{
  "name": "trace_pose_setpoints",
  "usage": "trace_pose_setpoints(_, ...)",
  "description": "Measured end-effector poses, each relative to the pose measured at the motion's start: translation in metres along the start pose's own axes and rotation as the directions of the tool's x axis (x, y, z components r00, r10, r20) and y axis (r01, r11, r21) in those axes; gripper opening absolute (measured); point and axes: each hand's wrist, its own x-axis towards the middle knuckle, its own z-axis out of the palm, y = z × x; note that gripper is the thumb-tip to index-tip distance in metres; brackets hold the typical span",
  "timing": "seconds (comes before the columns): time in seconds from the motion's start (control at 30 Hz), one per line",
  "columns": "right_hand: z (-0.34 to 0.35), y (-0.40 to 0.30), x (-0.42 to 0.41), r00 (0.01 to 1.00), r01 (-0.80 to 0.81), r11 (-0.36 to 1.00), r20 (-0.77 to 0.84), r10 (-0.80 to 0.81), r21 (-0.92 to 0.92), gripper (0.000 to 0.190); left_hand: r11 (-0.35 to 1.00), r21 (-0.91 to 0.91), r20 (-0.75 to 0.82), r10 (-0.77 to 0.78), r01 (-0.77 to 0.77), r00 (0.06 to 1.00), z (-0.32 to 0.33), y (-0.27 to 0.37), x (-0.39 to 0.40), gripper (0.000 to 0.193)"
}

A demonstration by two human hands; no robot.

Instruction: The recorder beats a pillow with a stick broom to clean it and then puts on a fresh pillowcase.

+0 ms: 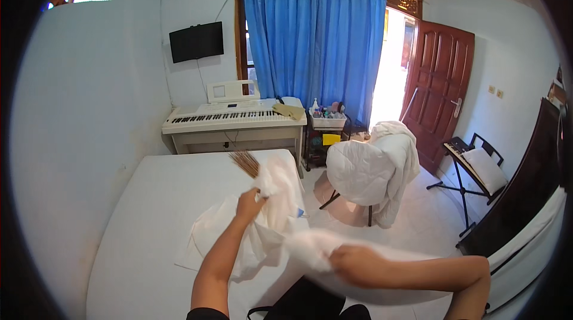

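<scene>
Above the white-covered mattress (147, 212), my left hand (251, 206) pinches a white cloth (280, 199) between thumb and fingers. The cloth hangs in folds, and part of it spreads over the mattress. Lower right, my right hand (358, 265) is closed on a blurred white fabric bunch (309, 246) beyond the mattress edge. Whether both hands hold one and the same piece cannot be told. A small blue patch (300, 213) shows at the cloth's right side. Just beyond the cloth lies a stick broom (245, 163), its handle end hidden behind the fabric.
A white digital piano (233, 116) stands past the mattress foot, beside a cart with a white basket (328, 122). White bedding (369, 168) covers a chair on the right. Farther right are a keyboard on a stand (465, 161), a pillow (485, 170) and an open wooden door (441, 92).
</scene>
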Motion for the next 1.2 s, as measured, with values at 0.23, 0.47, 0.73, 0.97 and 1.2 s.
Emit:
trace_pose_setpoints(0.23,0.058,-0.067,0.024,0.945,0.227,0.941,0.178,-0.275,0.25,0.012,0.99,-0.118,0.112,-0.065,0.078,0.992,0.012,-0.015,-0.091,0.021)
trace_pose_setpoints(0.47,0.093,-0.026,0.112,0.848,-0.131,0.635,0.417,-0.326,0.761,0.036,0.982,-0.149,0.059,-0.111,0.119,0.992,-0.016,-0.006,-0.123,0.017)
trace_pose_setpoints(0.73,0.19,0.145,0.039,0.746,-0.443,0.572,-0.07,0.662,0.691,0.053,0.97,-0.24,0.124,-0.016,0.046,0.992,-0.007,0.019,-0.143,0.024)
trace_pose_setpoints(0.97,0.213,0.138,0.022,0.609,-0.715,0.214,0.443,0.658,0.665,0.087,0.955,-0.285,0.149,0.134,-0.088,0.98,-0.011,0.025,-0.123,0.018)
trace_pose_setpoints(1.2,0.212,0.148,0.025,0.507,-0.819,0.109,0.622,0.597,0.563,0.083,0.994,0.075,0.517,0.029,-0.079,0.855,-0.016,0.001,-0.125,0.024)
